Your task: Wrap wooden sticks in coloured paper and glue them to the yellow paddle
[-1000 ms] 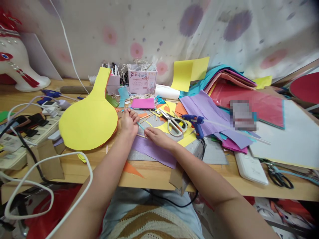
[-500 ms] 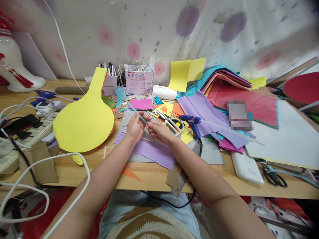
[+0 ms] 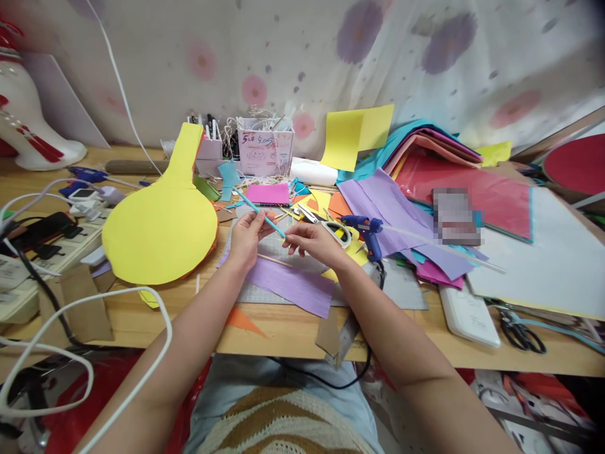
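Note:
Over the cluttered middle of the desk, my left hand [image 3: 246, 238] pinches a thin teal stick [image 3: 259, 212] between thumb and fingers. The stick slants from upper left to lower right. At its lower right end, my right hand [image 3: 314, 243] has its fingertips closed on the tip, the other fingers loosely curled. Below both hands lies a strip of purple crepe paper [image 3: 293, 287] on a grey cutting mat [image 3: 401, 290], with a thin wooden stick [image 3: 274, 259] on it. White-handled scissors [image 3: 341, 234] rest just beyond my right hand.
A blue glue gun [image 3: 363, 228] with a long glue stick lies right of the scissors. At left is a yellow paddle-shaped cutout [image 3: 161, 230]. Coloured paper stacks [image 3: 472, 189] and black scissors [image 3: 522, 333] are at right. A white cable [image 3: 118, 293] loops across the left front.
My right hand has shifted slightly right, with its fingers lifted more apart from my left hand. More of the teal stick shows between the hands.

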A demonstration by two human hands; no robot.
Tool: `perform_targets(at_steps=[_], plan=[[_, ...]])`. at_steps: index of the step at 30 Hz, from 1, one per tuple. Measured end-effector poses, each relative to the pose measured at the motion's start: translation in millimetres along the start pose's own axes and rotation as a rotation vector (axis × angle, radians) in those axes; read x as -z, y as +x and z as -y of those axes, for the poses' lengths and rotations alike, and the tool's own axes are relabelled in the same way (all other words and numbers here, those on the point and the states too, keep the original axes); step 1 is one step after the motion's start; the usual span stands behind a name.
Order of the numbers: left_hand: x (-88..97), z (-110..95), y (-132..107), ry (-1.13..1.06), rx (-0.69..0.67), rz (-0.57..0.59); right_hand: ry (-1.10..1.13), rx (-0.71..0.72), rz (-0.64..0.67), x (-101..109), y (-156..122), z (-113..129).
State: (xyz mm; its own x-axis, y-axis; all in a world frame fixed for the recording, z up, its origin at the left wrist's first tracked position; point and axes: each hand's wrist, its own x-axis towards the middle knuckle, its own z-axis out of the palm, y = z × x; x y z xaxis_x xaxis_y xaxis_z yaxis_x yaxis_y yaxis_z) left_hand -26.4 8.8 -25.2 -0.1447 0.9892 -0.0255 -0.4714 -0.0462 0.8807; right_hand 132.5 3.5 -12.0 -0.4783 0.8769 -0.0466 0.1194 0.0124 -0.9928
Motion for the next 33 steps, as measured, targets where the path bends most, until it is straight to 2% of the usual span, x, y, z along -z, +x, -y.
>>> perform_targets(at_steps=[4, 7, 10, 14, 23, 27, 31, 33], plan=[[-2.0, -2, -1, -0.001, -0.015, -0.055, -0.095, 0.028, -0.052, -3, -1, 0], [-2.7, -3, -1, 0.017, -0.018, -0.085, -0.247, 0.098, -0.086, -5, -4, -1], [-3.0, -3, -1, 0.04, -0.026, -0.093, -0.341, 0.139, -0.073, -6, -6, 0], [-3.4, -3, -2, 0.056, -0.031, -0.088, -0.375, 0.156, -0.027, -5, -6, 1], [2.2, -4, 1, 0.078, 0.023, -0.015, -0.546, 0.267, -0.091, -8, -6, 1], [3.2, -6, 0, 0.081, 0.052, 0.0, -0.617, 0.284, -0.179, -7, -4, -3], [-1.3, -6, -4, 0.079, 0.127, 0.043, -0.516, 0.221, -0.342, 6, 1, -7], [-2.9, -5, -6, 0.087, 0.153, 0.049, -0.374, 0.16, -0.33, 11, 2, -6]])
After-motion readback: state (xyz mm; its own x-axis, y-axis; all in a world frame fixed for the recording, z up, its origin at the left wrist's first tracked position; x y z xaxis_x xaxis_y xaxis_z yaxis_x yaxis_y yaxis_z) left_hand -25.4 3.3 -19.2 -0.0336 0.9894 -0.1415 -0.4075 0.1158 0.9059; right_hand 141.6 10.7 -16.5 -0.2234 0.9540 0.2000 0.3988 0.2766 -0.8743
